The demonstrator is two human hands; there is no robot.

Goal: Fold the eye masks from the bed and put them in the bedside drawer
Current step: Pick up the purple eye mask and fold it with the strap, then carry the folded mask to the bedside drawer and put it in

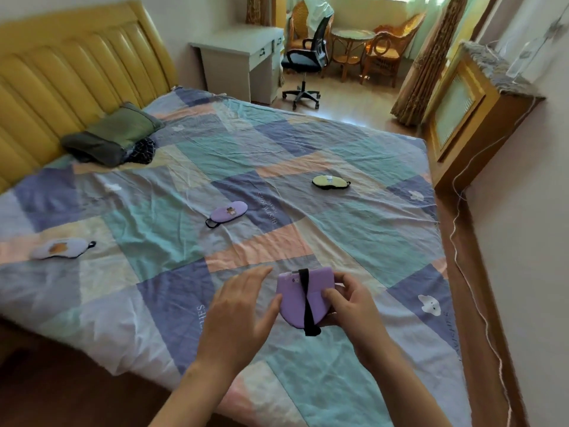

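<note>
Right hand grips a folded purple eye mask above the near edge of the bed, thumb on top, black strap running down its face. Left hand is spread, fingers loose, thumb touching the mask's left edge. Farther out, flat on the patchwork cover and well apart: pale blue mask at left, lilac mask mid-bed, yellow mask toward the right. Folded dark clothes lie by the yellow headboard.
</note>
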